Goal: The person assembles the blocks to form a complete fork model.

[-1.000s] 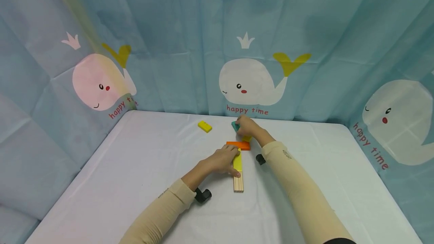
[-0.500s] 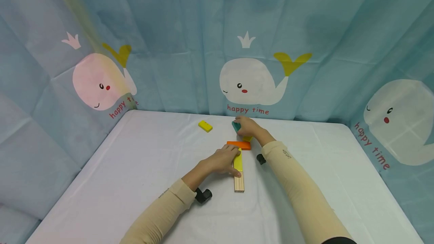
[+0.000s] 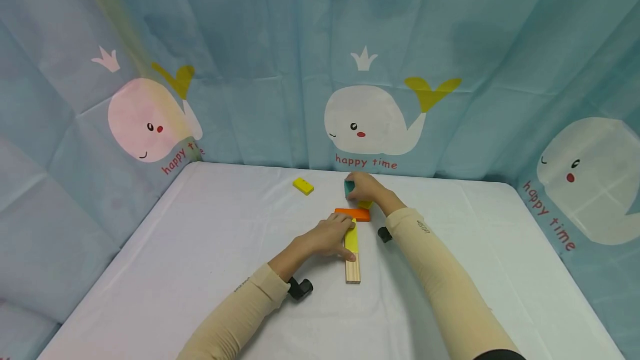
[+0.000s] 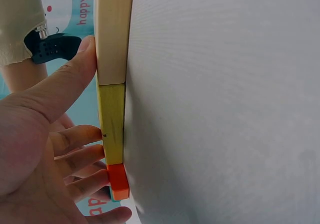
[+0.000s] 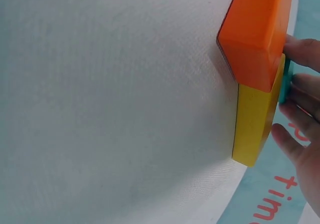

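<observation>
My left hand [image 3: 326, 236] rests along a row of toy blocks. In the left wrist view its thumb touches a plain wooden block [image 4: 112, 39], and its loosely spread fingers lie at a yellow block [image 4: 112, 124] and an orange block [image 4: 118, 179]. The orange block lies crosswise at the row's far end. Behind it, my right hand [image 3: 367, 186] pinches a small teal block [image 3: 348, 188] between thumb and fingers. Beneath that hand, a second yellow block [image 5: 252, 121] meets the orange one; the teal block is mostly hidden in the right wrist view.
A loose yellow block [image 3: 303, 185] lies farther back to the left on the white-covered table [image 3: 200, 249]. A blue curtain [image 3: 280, 99] with printed whales hangs right behind the table's back edge. Black wrist-worn devices [image 3: 300, 289] sit under the wrists.
The teal block has turned in my right hand, from slanting to nearly in line with the row, and shifted slightly right. My left hand and the other blocks keep their places.
</observation>
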Action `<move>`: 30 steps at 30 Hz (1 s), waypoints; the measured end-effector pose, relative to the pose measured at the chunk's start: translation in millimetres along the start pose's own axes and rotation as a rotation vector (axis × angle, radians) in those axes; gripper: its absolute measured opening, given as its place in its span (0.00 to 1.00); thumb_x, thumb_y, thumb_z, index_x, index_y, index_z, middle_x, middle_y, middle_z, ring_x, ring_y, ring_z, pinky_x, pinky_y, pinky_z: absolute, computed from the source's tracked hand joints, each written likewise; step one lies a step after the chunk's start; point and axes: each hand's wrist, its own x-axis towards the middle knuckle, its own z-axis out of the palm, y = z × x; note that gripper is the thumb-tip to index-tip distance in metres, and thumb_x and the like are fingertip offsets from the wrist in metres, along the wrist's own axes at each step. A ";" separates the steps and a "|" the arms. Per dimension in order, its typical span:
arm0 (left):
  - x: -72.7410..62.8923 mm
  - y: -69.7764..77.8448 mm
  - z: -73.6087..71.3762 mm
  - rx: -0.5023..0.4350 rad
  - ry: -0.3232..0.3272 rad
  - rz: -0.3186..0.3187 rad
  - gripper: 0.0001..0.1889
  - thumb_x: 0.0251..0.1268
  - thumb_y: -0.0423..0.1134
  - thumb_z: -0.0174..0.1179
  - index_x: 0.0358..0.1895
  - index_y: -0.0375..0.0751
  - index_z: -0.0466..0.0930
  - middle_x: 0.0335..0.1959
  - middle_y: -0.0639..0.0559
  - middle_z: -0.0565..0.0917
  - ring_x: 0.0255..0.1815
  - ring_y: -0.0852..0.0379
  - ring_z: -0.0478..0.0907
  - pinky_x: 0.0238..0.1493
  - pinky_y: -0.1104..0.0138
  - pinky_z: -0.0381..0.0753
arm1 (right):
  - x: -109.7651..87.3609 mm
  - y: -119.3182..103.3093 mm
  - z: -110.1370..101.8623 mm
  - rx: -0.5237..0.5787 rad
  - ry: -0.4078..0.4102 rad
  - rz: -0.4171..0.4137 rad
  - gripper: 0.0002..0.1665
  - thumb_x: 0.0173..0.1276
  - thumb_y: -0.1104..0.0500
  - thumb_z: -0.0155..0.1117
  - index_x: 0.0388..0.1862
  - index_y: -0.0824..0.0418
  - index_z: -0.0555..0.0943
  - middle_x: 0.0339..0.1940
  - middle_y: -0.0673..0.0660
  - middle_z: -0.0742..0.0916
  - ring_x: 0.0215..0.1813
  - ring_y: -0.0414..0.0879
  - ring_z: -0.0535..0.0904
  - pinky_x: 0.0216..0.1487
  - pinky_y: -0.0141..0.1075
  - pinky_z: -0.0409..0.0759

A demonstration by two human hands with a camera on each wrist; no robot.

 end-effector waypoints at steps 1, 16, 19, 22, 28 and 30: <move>0.1 0.1 0.0 0.002 0.000 0.000 0.43 0.49 0.61 0.71 0.67 0.44 0.69 0.69 0.51 0.69 0.69 0.52 0.62 0.68 0.53 0.69 | -0.3 -0.1 -0.2 0.001 0.003 -0.001 0.35 0.63 0.54 0.70 0.67 0.62 0.73 0.68 0.61 0.76 0.61 0.55 0.72 0.71 0.51 0.69; 1.3 -0.7 1.7 0.000 -0.004 -0.006 0.43 0.49 0.61 0.71 0.67 0.44 0.69 0.69 0.50 0.68 0.69 0.52 0.62 0.68 0.54 0.69 | -7.9 -1.8 -6.8 0.011 0.025 -0.020 0.33 0.60 0.51 0.72 0.63 0.62 0.77 0.64 0.60 0.79 0.58 0.55 0.73 0.67 0.49 0.73; 1.4 -1.0 1.2 0.001 -0.006 -0.005 0.43 0.49 0.61 0.71 0.67 0.44 0.68 0.69 0.50 0.68 0.70 0.51 0.62 0.69 0.53 0.68 | -9.6 -1.9 -7.5 0.004 0.025 -0.041 0.33 0.60 0.50 0.73 0.62 0.62 0.78 0.63 0.60 0.80 0.57 0.54 0.74 0.66 0.48 0.74; 1.0 -0.9 0.3 -0.003 -0.006 -0.003 0.43 0.49 0.61 0.71 0.67 0.44 0.68 0.69 0.50 0.68 0.69 0.51 0.62 0.68 0.52 0.68 | -12.3 -3.5 -8.8 -0.003 0.021 -0.056 0.33 0.59 0.50 0.73 0.61 0.63 0.78 0.63 0.60 0.81 0.57 0.54 0.75 0.66 0.47 0.75; 0.4 -1.1 0.0 -0.006 -0.007 0.001 0.42 0.50 0.61 0.71 0.67 0.44 0.69 0.68 0.50 0.69 0.68 0.52 0.62 0.68 0.53 0.69 | -18.8 -7.4 -11.2 0.002 0.009 -0.060 0.34 0.59 0.50 0.74 0.62 0.63 0.78 0.64 0.61 0.80 0.59 0.55 0.75 0.66 0.48 0.75; 0.3 -1.1 -0.1 -0.007 -0.007 0.003 0.42 0.50 0.61 0.71 0.67 0.44 0.69 0.68 0.50 0.69 0.68 0.52 0.63 0.68 0.53 0.69 | -20.3 -6.9 -11.0 0.002 0.010 -0.060 0.34 0.59 0.50 0.74 0.62 0.63 0.78 0.64 0.61 0.80 0.59 0.55 0.74 0.67 0.49 0.74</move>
